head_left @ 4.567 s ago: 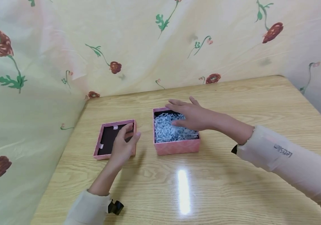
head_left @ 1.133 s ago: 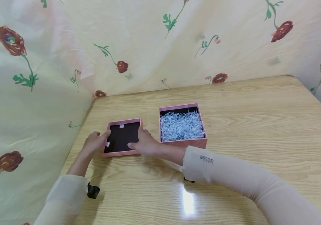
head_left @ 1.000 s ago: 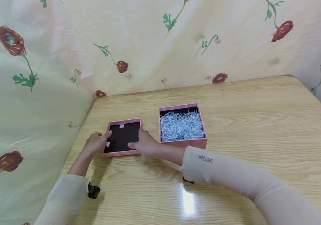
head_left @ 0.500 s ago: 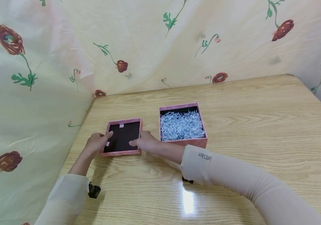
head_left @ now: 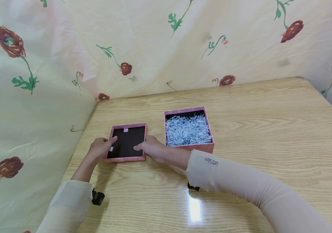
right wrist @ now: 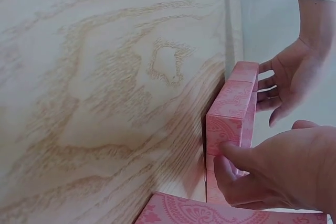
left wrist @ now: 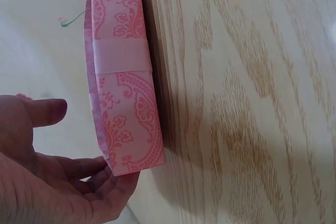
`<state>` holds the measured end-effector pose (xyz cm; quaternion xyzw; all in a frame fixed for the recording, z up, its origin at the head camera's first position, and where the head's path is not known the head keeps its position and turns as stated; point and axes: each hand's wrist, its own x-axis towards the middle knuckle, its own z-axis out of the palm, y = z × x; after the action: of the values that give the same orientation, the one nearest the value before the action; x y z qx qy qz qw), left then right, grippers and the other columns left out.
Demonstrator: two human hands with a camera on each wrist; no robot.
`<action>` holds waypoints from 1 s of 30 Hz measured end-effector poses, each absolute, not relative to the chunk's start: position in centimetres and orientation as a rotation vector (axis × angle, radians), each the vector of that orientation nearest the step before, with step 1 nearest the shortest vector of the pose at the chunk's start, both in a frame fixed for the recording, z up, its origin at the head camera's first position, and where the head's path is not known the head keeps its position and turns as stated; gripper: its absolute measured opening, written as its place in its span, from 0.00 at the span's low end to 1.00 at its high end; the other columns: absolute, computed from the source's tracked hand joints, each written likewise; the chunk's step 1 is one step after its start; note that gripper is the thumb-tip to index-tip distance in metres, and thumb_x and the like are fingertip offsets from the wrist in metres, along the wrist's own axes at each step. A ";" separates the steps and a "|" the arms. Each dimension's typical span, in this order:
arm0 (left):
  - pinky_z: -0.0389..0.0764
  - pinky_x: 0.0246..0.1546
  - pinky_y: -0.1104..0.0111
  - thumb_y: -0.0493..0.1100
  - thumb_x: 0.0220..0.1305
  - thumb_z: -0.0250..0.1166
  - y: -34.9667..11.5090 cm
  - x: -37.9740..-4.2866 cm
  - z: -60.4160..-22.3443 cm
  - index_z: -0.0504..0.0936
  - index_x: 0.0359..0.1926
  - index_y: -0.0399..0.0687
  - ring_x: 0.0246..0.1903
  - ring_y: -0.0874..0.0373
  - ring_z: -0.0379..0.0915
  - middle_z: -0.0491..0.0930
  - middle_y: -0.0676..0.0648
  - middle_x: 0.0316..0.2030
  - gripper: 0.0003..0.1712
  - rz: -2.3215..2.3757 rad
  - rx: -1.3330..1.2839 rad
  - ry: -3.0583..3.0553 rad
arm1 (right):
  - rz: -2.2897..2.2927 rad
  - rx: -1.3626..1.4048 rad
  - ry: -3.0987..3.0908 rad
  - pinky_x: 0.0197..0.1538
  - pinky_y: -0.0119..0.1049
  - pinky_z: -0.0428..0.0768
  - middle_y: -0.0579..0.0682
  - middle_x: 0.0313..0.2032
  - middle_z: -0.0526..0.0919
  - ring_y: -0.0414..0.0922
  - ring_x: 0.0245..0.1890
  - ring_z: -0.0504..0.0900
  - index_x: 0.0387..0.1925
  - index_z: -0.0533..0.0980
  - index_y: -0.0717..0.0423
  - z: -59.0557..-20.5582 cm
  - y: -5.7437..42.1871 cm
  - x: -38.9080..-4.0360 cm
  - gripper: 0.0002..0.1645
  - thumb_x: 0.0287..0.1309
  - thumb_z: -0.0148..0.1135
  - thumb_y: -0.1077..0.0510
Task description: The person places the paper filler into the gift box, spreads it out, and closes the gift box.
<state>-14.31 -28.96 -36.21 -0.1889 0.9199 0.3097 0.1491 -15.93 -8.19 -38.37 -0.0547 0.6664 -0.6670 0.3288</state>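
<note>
Broad passage over table (head_left: pixel 270 123) right of deep box (head_left: pixel 202 148); right grip (head_left: pixel 153 149) as obstacle between it and lid (head_left: pixel 126 159)

From where I stand I can't tell home from workplace, only that it's a curtained-off corner, with a wood-grain table (head_left: pixel 264 129) close against pale sheeting (head_left: pixel 151 42) patterned in red flowers at the back and both sides, and white glare (head_left: pixel 195 208) shining off the tabletop.

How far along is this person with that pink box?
Looks done: the pink box already holds shredded blue paper. In hand: the left hand and right hand hold opposite sides of the inside-up, shallow pink piece, apparently the lid. Remaining: probably covering the box, whose top is open.
</note>
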 end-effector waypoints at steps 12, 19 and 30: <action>0.67 0.60 0.46 0.62 0.70 0.48 -28.9 -14.4 -36.3 0.61 0.65 0.23 0.62 0.35 0.61 0.66 0.27 0.61 0.44 0.895 -0.547 2.638 | -1.794 -0.198 1.657 0.67 0.46 0.62 0.61 0.61 0.71 0.49 0.58 0.71 0.62 0.67 0.66 -38.4 -8.2 -15.8 0.26 0.61 0.55 0.68; 0.68 0.58 0.47 0.60 0.71 0.49 -28.8 -14.4 -36.2 0.62 0.65 0.24 0.61 0.35 0.62 0.67 0.27 0.60 0.42 0.901 -0.534 2.649 | -1.781 -0.203 1.656 0.67 0.46 0.62 0.60 0.62 0.70 0.50 0.59 0.69 0.64 0.65 0.64 -38.4 -8.0 -15.9 0.28 0.62 0.54 0.67; 0.68 0.58 0.47 0.61 0.70 0.49 -28.8 -14.5 -36.2 0.60 0.65 0.23 0.61 0.35 0.62 0.67 0.26 0.60 0.44 0.912 -0.540 2.643 | -1.743 -0.180 1.690 0.68 0.47 0.62 0.59 0.62 0.69 0.51 0.62 0.68 0.62 0.66 0.65 -38.0 -8.1 -15.9 0.28 0.61 0.58 0.64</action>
<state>-14.54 -28.82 -36.19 -0.1875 0.9182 0.3167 0.1464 -15.89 -8.06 -38.03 -0.0694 0.6512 -0.6716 0.3464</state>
